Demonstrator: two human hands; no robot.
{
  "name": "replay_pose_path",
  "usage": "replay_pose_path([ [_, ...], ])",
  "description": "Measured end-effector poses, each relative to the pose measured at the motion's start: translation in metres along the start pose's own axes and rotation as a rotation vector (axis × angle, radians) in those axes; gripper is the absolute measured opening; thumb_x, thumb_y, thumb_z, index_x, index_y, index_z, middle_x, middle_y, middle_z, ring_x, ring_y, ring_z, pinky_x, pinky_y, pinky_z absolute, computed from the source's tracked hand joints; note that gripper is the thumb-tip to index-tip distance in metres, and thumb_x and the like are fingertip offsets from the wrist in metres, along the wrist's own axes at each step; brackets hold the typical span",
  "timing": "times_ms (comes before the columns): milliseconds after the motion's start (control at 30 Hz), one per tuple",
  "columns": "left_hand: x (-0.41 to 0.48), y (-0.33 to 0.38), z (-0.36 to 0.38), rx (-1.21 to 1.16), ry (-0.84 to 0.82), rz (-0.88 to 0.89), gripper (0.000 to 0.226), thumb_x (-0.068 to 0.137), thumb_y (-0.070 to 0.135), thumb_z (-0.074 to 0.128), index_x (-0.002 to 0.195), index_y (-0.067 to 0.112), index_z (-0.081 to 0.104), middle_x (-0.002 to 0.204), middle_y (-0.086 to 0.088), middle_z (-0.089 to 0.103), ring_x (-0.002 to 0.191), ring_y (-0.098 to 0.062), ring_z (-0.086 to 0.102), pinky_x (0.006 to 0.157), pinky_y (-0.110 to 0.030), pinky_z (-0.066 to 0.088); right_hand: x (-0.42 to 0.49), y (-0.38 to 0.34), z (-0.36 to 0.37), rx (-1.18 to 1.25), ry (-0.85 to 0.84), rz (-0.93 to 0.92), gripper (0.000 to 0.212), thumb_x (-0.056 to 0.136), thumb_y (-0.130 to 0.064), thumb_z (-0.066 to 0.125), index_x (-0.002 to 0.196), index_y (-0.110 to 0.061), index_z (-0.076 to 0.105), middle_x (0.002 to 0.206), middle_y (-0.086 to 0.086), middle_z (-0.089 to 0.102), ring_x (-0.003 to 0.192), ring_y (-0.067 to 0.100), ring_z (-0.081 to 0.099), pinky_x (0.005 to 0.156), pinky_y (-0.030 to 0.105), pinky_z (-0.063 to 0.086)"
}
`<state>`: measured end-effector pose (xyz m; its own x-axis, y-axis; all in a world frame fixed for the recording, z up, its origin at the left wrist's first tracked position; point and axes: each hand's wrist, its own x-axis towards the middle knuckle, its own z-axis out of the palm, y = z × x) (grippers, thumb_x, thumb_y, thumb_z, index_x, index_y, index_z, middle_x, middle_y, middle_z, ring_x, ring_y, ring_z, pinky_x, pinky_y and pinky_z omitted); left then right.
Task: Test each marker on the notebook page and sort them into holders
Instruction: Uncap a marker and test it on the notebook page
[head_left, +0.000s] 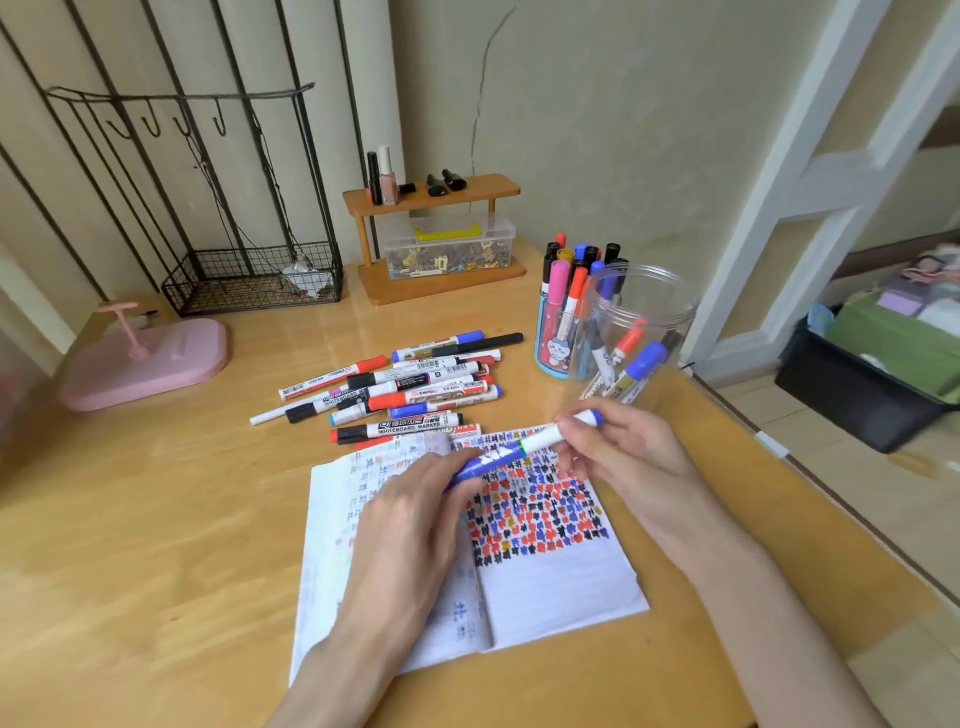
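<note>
An open notebook (550, 592) lies on the wooden desk, its right page covered with red, blue and black test marks. Above it I hold a blue marker (524, 451) level between both hands. My left hand (415, 514) grips its blue cap end; my right hand (618, 452) pinches the white barrel. Several loose markers (405, 389) lie in a pile behind the notebook. A blue patterned holder (555, 348) stands full of upright markers, and next to it a clear plastic jar (639, 332) holds several more.
A pink stand (145, 358) sits at the left, a black wire basket (249, 280) behind it. A wooden rack (436, 239) with nail polish bottles and a clear box stands at the back. The desk's right edge drops to the floor, where a black bin (862, 384) stands.
</note>
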<state>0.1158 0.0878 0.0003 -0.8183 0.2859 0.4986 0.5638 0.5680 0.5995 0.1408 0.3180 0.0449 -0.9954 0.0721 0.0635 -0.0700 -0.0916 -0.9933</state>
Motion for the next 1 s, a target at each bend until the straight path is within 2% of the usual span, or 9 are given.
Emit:
replay_pose_path([
  [67,-0.003,0.012,0.002,-0.057,-0.087,0.052,0.023,0.106,0.044,0.055,0.123,0.034,0.066,0.095,0.021,0.066,0.081,0.003,0.060,0.071,-0.013,0.043,-0.009,0.005,0.005,0.074,0.026,0.030,0.024,0.086,-0.025,0.077,0.101,-0.007,0.075,0.077,0.009,0.065,0.072,0.018,0.060,0.067,0.026,0.050],
  [200,-0.003,0.022,0.001,-0.057,-0.196,0.150,0.016,0.108,0.046,0.048,0.117,0.039,0.060,0.092,0.019,0.062,0.080,0.000,0.059,0.071,-0.019,0.046,-0.020,0.015,0.024,-0.033,0.035,0.020,0.025,0.085,-0.026,0.074,0.093,-0.002,0.074,0.070,0.012,0.068,0.059,0.017,0.060,0.055,0.023,0.046],
  [333,-0.004,0.020,0.003,-0.106,-0.242,0.111,0.017,0.109,0.043,0.047,0.106,0.035,0.061,0.081,0.020,0.059,0.070,-0.002,0.054,0.063,-0.016,0.038,-0.024,0.016,0.024,-0.019,0.056,-0.029,0.017,0.089,-0.021,0.069,0.085,-0.005,0.073,0.067,0.013,0.068,0.058,0.018,0.061,0.056,0.023,0.049],
  [467,-0.003,0.026,0.005,-0.164,-0.298,0.119,0.018,0.109,0.040,0.049,0.096,0.036,0.060,0.072,0.016,0.055,0.065,-0.010,0.052,0.060,-0.017,0.035,-0.027,0.020,0.020,-0.013,0.064,-0.047,0.022,0.086,-0.024,0.069,0.087,-0.001,0.072,0.067,0.014,0.067,0.060,0.019,0.059,0.058,0.024,0.049],
  [567,-0.001,0.007,-0.007,-0.254,-0.356,0.031,0.026,0.108,0.044,0.047,0.091,0.029,0.061,0.071,0.008,0.058,0.064,-0.016,0.053,0.061,-0.030,0.042,-0.025,0.014,0.002,0.038,0.239,-0.023,0.023,0.080,-0.037,0.073,0.081,-0.015,0.078,0.070,0.005,0.066,0.066,0.013,0.058,0.064,0.024,0.049],
  [633,0.004,-0.011,-0.017,-0.288,-0.317,-0.043,0.028,0.108,0.044,0.048,0.094,0.025,0.064,0.072,0.003,0.061,0.064,-0.015,0.055,0.063,-0.034,0.046,-0.024,0.001,-0.021,0.044,0.364,-0.056,0.026,0.076,-0.045,0.076,0.081,-0.020,0.078,0.071,0.003,0.063,0.069,0.015,0.055,0.065,0.023,0.050],
  [733,0.011,-0.015,-0.017,-0.294,-0.293,-0.075,0.025,0.106,0.042,0.052,0.096,0.024,0.067,0.066,0.011,0.056,0.058,-0.006,0.047,0.057,-0.022,0.035,-0.027,-0.006,-0.027,-0.025,0.326,-0.053,0.027,0.085,-0.035,0.074,0.091,-0.008,0.074,0.073,0.010,0.061,0.070,0.024,0.054,0.065,0.031,0.049],
  [833,0.009,-0.008,-0.009,-0.263,-0.324,-0.085,0.017,0.105,0.037,0.057,0.101,0.027,0.070,0.072,0.018,0.062,0.059,-0.004,0.052,0.056,-0.015,0.033,-0.033,-0.002,-0.002,-0.063,0.268,-0.043,0.021,0.095,-0.022,0.069,0.100,-0.002,0.074,0.072,0.015,0.067,0.064,0.025,0.058,0.059,0.036,0.046],
  [1000,0.010,-0.024,-0.017,-0.238,-0.377,-0.129,0.018,0.102,0.042,0.060,0.098,0.028,0.071,0.072,0.015,0.064,0.059,-0.007,0.051,0.057,-0.022,0.041,-0.040,0.012,0.034,-0.069,0.251,0.026,0.016,0.097,-0.014,0.067,0.087,-0.001,0.068,0.067,0.026,0.068,0.051,0.029,0.062,0.044,0.027,0.046],
])
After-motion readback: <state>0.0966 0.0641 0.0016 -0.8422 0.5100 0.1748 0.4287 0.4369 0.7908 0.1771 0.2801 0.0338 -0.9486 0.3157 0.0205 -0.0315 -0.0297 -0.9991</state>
